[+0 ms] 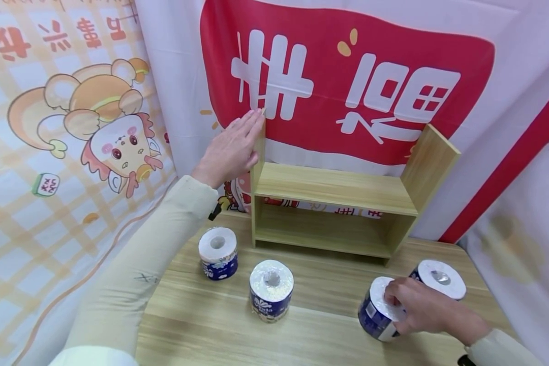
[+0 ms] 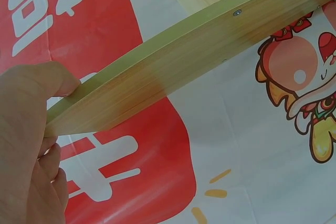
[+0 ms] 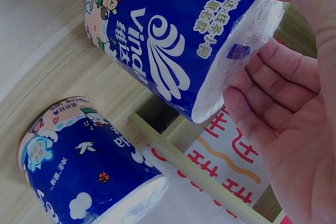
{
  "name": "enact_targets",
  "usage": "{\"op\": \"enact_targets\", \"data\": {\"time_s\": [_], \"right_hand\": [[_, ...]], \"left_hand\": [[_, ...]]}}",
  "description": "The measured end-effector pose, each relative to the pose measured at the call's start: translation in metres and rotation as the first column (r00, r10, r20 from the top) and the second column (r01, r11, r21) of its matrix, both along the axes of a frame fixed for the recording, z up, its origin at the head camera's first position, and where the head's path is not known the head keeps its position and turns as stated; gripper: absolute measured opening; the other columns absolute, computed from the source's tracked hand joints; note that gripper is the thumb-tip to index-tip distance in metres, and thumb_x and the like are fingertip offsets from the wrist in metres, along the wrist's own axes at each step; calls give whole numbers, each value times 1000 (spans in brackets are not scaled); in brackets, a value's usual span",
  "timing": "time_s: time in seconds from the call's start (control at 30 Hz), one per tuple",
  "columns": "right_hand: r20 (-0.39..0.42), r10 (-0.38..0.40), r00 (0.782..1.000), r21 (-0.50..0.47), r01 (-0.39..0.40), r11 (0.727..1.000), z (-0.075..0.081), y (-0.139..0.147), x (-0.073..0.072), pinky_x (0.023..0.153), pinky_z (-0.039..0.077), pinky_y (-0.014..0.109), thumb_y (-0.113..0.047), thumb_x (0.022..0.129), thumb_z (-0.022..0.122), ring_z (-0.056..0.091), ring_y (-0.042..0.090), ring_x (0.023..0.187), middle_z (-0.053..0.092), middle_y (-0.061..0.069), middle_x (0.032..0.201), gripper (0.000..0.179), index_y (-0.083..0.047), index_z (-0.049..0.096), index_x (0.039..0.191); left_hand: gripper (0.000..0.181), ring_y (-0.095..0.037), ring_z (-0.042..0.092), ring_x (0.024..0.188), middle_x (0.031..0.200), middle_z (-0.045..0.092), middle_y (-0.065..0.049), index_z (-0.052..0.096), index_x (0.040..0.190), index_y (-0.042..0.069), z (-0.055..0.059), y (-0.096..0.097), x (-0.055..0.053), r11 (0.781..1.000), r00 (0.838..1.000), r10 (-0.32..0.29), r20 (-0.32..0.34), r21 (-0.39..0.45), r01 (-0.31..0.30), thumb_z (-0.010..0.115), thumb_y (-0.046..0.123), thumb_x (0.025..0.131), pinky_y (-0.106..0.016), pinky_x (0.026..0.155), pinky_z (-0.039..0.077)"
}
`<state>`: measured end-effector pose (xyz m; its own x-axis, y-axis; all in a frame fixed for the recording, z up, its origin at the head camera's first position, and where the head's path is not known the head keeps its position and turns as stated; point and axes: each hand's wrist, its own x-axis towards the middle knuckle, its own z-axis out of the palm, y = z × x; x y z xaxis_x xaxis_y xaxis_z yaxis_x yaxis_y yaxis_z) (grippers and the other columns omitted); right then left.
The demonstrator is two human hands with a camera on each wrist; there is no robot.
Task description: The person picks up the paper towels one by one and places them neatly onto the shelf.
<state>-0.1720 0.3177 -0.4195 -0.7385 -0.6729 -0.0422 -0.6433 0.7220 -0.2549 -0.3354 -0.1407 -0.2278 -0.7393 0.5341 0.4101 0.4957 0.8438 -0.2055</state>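
A light wooden two-tier shelf [image 1: 334, 188] stands at the back of the table. My left hand [image 1: 233, 147] holds the upper end of its left side panel [image 2: 157, 66]; in the left wrist view the thumb lies over the edge, with the other fingers on the far side. At the right, my right hand [image 1: 416, 305] grips a blue-and-white wrapped toilet roll [image 1: 377, 317] by its top end. The right wrist view shows thumb and fingers at the clear wrapping of this roll [image 3: 168, 40]. Another toilet roll [image 1: 441, 279] stands just behind that hand, partly hidden.
Two more toilet rolls stand upright on the wooden table [image 1: 320, 335]: one at the left [image 1: 218, 254] and one near the middle [image 1: 271, 292], both in front of the shelf. Printed cloth [image 1: 174, 76] hangs behind and beside the table. An orange cord-like line [image 1: 96, 269] runs along the left.
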Motion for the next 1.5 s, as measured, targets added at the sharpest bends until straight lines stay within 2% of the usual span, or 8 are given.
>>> {"op": "enact_targets", "data": {"time_s": [0.1, 0.3, 0.6, 0.9, 1.07, 1.5], "right_hand": [[13, -11, 1000, 5, 11, 1000, 0, 0, 0, 57, 39, 16, -26, 67, 93, 43, -5, 73, 52, -16, 82, 37, -23, 62, 87], [-22, 6, 1000, -6, -6, 1000, -1, 0, -1, 57, 37, 15, -25, 65, 92, 41, -6, 72, 51, -17, 80, 38, -24, 61, 86], [-109, 56, 992, -43, -61, 997, -1, 2, -4, 55, 34, 13, -24, 62, 92, 39, -8, 71, 48, -19, 77, 39, -27, 58, 81], [-227, 97, 969, -47, -111, 993, 3, 3, -6, 55, 32, 11, -23, 55, 89, 36, -9, 71, 46, -20, 76, 43, -29, 53, 76], [-233, 108, 966, -44, -122, 992, 9, 3, -8, 53, 32, 11, -21, 55, 88, 36, -9, 70, 46, -20, 75, 43, -28, 51, 74], [-189, 78, 979, -7, -81, 997, 30, -2, -11, 54, 34, 13, -24, 59, 89, 38, -6, 73, 46, -18, 78, 41, -29, 51, 74]], "left_hand": [[90, -34, 17, 166, 178, 16, -16, 14, 169, 3, 0, 0, -1, 1000, 1000, -1, 3, -1, 1, 67, 27, 100, -46, 134, 24], [91, -34, 16, 166, 178, 15, -16, 14, 169, 3, -1, 1, -1, 1000, 1000, -1, 5, -5, 1, 67, 27, 100, -45, 134, 24], [90, -34, 17, 166, 178, 16, -16, 15, 169, 3, -2, 1, -2, 1000, 1000, 1, 2, -5, -1, 67, 28, 100, -45, 134, 25], [90, -35, 19, 165, 177, 18, -17, 17, 168, 2, -2, 1, -2, 1000, 1000, -10, -10, 6, 10, 69, 26, 99, -45, 134, 25], [89, -35, 19, 165, 177, 19, -17, 18, 168, 2, -2, 1, -1, 1000, 1000, -11, -13, 5, 11, 69, 26, 99, -46, 134, 25], [89, -35, 19, 165, 177, 18, -17, 17, 168, 2, -1, 0, 0, 1000, 1000, -8, -9, 3, 8, 67, 27, 100, -46, 134, 25]]}}
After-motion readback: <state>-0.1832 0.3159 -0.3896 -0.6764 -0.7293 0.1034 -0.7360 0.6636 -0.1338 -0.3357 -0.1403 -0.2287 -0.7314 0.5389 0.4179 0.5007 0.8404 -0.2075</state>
